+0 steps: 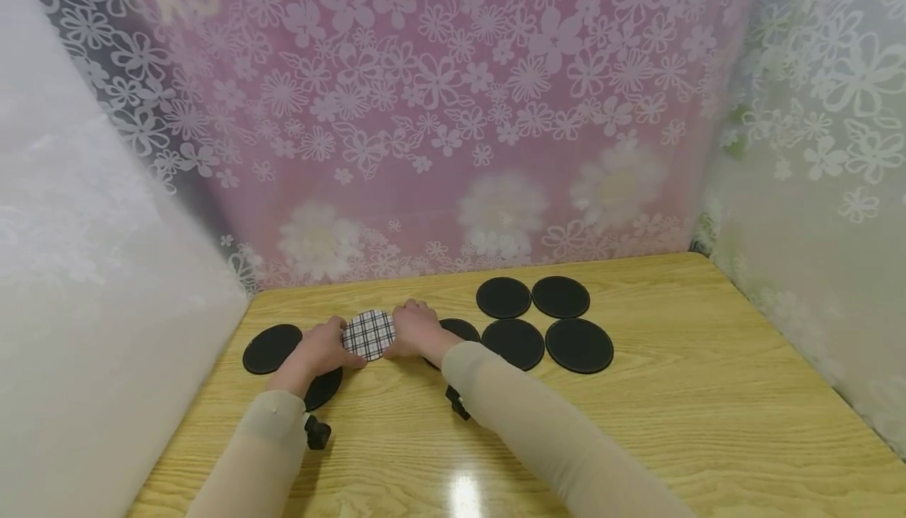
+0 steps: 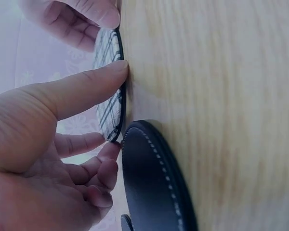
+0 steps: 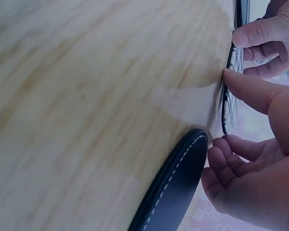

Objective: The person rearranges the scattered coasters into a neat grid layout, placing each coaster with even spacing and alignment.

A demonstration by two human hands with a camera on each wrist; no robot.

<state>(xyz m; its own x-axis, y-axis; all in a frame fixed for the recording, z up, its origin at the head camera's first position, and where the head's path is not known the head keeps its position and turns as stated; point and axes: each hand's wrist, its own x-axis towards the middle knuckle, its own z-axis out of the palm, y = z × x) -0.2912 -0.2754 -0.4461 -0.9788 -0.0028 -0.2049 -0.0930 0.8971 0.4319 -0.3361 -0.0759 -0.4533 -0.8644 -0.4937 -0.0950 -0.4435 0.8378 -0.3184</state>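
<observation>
A round plaid coaster (image 1: 369, 335), white with black lines and a dark rim, lies low at the wooden table between both hands. My left hand (image 1: 324, 347) grips its left side, the thumb (image 2: 94, 86) on the near edge and the fingers round toward the far edge. On the opposite side my right hand (image 1: 416, 329) holds it the same way, its thumb (image 3: 250, 91) at the near rim. Beneath the left wrist a black coaster (image 1: 324, 389) is partly covered. Another black coaster (image 1: 458, 329) is partly hidden by the right hand and forearm.
More black stitched coasters lie flat on the wood-grain table (image 1: 679, 392): one at the far left (image 1: 272, 348) and several in two rows right of the right hand, including a front one (image 1: 579, 345). A flowered pink curtain (image 1: 453, 109) stands behind the table.
</observation>
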